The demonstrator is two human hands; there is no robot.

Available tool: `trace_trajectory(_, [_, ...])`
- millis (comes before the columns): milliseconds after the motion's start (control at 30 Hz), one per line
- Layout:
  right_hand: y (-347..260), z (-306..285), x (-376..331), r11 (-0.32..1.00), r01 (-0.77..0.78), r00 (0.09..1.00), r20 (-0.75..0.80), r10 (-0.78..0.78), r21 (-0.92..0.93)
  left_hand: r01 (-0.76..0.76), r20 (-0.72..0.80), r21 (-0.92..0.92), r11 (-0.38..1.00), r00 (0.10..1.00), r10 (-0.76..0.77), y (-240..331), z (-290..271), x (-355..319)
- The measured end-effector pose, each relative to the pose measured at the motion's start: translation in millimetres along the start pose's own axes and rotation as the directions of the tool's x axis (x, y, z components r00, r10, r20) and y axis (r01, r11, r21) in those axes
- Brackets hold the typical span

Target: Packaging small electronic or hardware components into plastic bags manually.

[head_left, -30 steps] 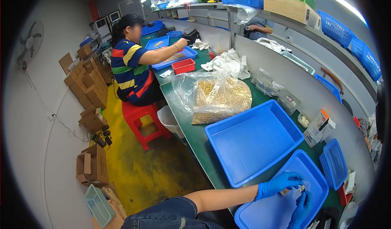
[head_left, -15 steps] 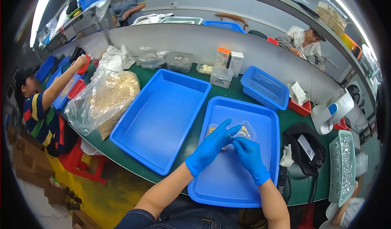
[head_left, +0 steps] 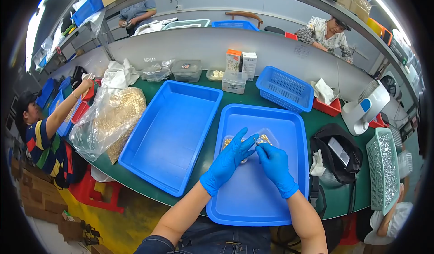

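Observation:
Both hands wear blue gloves and meet over the blue tray point(head_left: 253, 213) in front of me. My left hand point(head_left: 228, 163) has one finger raised, and its other fingertips reach the right hand's. My right hand point(head_left: 275, 167) is closed in a pinch. A small silvery piece point(head_left: 257, 140) shows between the fingertips; its exact kind is too small to tell. Behind the hands, a shallow clear container point(head_left: 271, 134) lies in the tray with small gold-coloured pieces point(head_left: 263, 139) in it. More gold pieces point(head_left: 227, 143) show beside my left hand, partly hidden by it.
Left of the tray stands a deeper blue bin point(head_left: 167, 136), then a clear bag of gold pieces point(head_left: 120, 118). A blue basket point(head_left: 285, 91), a red bin point(head_left: 326, 107) and a white fan point(head_left: 364, 111) stand behind. Right are a black bag point(head_left: 337, 152) and a green basket point(head_left: 383, 168). A co-worker point(head_left: 45, 132) reaches at far left.
The view has shifted slightly, so the table items sit a little differently. My hands stay together over the tray, fingertips still meeting, with the small piece now showing more plainly.

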State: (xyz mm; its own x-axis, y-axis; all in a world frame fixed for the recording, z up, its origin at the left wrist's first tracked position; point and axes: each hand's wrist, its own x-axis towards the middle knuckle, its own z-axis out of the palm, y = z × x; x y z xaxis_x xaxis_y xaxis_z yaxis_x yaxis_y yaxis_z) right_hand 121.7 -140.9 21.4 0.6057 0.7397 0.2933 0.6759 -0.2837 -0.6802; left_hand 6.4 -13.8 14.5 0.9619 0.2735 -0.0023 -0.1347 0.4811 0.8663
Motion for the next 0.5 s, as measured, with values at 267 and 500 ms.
trace_trajectory(267, [-10, -4, -3, 0.983, 0.104, 0.992, 0.087, -0.092, -0.152, 0.084, -0.03, 0.084, 0.993, 0.996, -0.081, 4, 8, -2])
trace_trajectory(500, [0, -7, -1, 0.971, 0.044, 0.999, 0.037, -0.037, -0.233, 0.128, -0.052, 0.188, 0.974, 0.991, -0.12, 8, 13, -3])
